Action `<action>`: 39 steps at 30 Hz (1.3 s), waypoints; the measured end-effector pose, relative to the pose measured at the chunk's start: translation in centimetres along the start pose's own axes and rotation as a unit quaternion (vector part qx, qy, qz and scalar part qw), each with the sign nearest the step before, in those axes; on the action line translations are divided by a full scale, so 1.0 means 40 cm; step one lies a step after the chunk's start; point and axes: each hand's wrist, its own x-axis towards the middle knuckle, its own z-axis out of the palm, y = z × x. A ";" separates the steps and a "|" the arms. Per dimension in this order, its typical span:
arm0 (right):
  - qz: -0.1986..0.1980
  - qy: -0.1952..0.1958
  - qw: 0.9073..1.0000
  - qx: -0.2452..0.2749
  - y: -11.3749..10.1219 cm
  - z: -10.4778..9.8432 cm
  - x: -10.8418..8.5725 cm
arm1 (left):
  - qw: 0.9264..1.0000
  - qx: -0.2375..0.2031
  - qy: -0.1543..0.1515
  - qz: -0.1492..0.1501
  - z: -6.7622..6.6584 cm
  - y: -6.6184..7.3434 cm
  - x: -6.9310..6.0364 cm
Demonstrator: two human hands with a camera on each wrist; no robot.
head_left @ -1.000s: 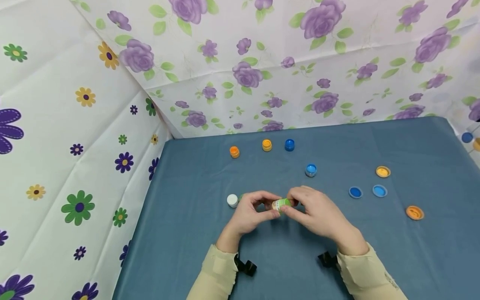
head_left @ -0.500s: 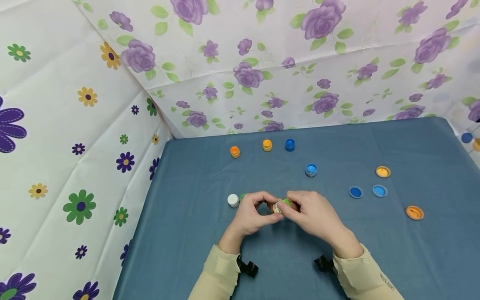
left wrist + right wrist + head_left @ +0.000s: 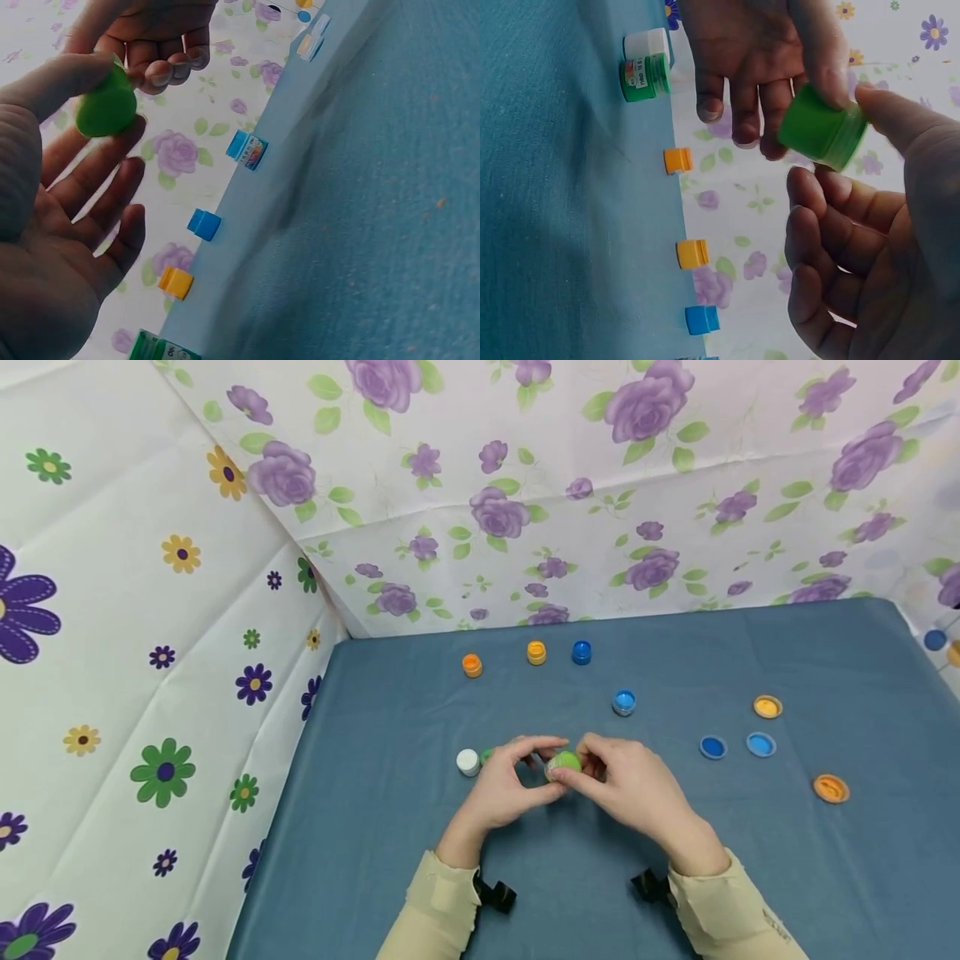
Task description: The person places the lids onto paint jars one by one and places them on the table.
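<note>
Both hands meet over the table around a small light-green paint jar [image 3: 564,765]. With thumb and fingers, the left hand [image 3: 501,789] holds it from the left, its other fingers spread in the left wrist view. The right hand [image 3: 637,781] pinches the jar's right end between thumb and forefinger, and its remaining fingers curl loosely. Tilted, the green jar [image 3: 817,127] shows its smooth side in the right wrist view. Just beyond the left hand stand a white jar [image 3: 468,762] and a darker green jar [image 3: 641,79], mostly hidden from the head view.
Uncapped jars stand toward the back: orange [image 3: 472,666], yellow [image 3: 536,652], dark blue [image 3: 581,652] and light blue [image 3: 624,702]. At right lie upturned lids: yellow [image 3: 767,707], dark blue [image 3: 712,747], light blue [image 3: 761,744] and orange [image 3: 831,789]. Flowered cloth walls border the blue table [image 3: 360,843].
Between the hands the light-green jar has turned, so its green end now faces the head camera and its label shows less. The right hand has shifted slightly; the other jars and lids stay put.
</note>
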 end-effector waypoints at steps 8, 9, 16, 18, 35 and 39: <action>0.026 0.013 1.000 0.009 0.018 -0.019 -0.006 | 0.998 0.029 0.052 -0.004 -0.009 0.006 0.005; 0.029 0.010 1.000 0.007 0.022 -0.023 -0.007 | 0.998 0.031 0.060 -0.004 -0.011 0.006 0.007; 0.039 -0.034 0.999 0.001 0.053 -0.054 -0.017 | 0.990 0.096 0.101 -0.018 -0.036 0.011 0.008; 0.038 -0.059 0.998 -0.001 0.060 -0.060 -0.019 | 0.986 0.117 0.112 -0.031 -0.040 0.012 0.006; 0.068 -0.165 0.984 -0.010 0.084 -0.079 -0.035 | 0.930 0.335 0.099 -0.115 -0.049 -0.017 -0.014; 0.072 -0.168 0.983 -0.008 0.083 -0.079 -0.038 | 0.924 0.350 0.101 -0.118 -0.044 -0.027 -0.011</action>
